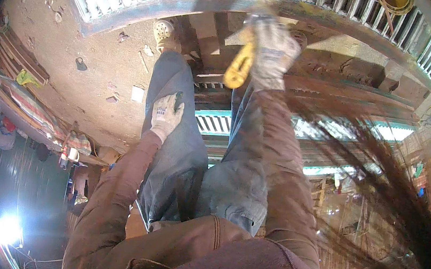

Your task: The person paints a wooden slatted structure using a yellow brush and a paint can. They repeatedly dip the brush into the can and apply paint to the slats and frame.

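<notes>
My right hand, in a pale work glove, is closed round the yellow handle of a hand tool. The tool's working end is smeared by motion, so I cannot tell its kind. It is up against the weathered bottom rail of a louvered wooden shutter, whose paint is worn and patchy. My left hand, gloved too, lies on my left thigh above the knee. Its fingers are stretched out and hold nothing.
A second louvered shutter and long dark boards lie below and right of my legs. A yellow clog is on my left foot. Debris dots the earthen floor. Planks are stacked at left; loose hair strands cross the right side.
</notes>
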Tool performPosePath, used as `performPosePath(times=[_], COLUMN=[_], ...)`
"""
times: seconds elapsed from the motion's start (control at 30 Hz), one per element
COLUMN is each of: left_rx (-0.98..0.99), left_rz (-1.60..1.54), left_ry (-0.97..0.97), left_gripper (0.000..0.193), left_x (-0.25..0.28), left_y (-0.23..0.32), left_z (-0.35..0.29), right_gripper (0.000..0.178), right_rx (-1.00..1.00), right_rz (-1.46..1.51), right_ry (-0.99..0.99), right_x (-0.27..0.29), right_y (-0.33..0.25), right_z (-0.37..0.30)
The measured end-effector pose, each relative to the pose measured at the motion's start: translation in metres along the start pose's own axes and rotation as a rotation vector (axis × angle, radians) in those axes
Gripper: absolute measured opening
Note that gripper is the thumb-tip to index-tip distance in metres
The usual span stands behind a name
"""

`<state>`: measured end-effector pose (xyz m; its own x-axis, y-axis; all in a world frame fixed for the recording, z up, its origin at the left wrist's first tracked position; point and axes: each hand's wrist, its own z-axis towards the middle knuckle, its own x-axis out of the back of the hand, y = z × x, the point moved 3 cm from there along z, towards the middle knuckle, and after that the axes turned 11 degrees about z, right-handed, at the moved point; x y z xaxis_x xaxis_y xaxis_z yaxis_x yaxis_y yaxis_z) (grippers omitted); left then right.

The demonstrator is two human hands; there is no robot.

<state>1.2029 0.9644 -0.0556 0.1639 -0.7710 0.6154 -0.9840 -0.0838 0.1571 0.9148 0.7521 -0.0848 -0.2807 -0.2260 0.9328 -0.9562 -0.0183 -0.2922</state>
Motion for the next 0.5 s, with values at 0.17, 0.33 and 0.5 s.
performPosePath(times=[0.17, 0.33, 0.5], left_rx=[-0.01, -0.006, -0.057], left_rz=[0.034, -0.065, 0.1], left_ry=[0.057, 0.164, 0.142], left_gripper=[0.04, 0.036, 0.032], left_x=[0.014, 0.002, -0.002], left_y=[-0.002, -0.023, -0.037], left_z=[-0.006, -0.019, -0.016], right_gripper=[0.029, 0.016, 0.031], right_rx=[-0.029, -0.064, 0.117], right_rz=[0.261, 0.032, -0.091], right_ry=[0.146, 0.415, 0.102], right_x=[-0.012, 0.038, -0.002], right_y=[-0.003, 0.082, 0.071], right_z=[-0.012, 0.001, -0.013])
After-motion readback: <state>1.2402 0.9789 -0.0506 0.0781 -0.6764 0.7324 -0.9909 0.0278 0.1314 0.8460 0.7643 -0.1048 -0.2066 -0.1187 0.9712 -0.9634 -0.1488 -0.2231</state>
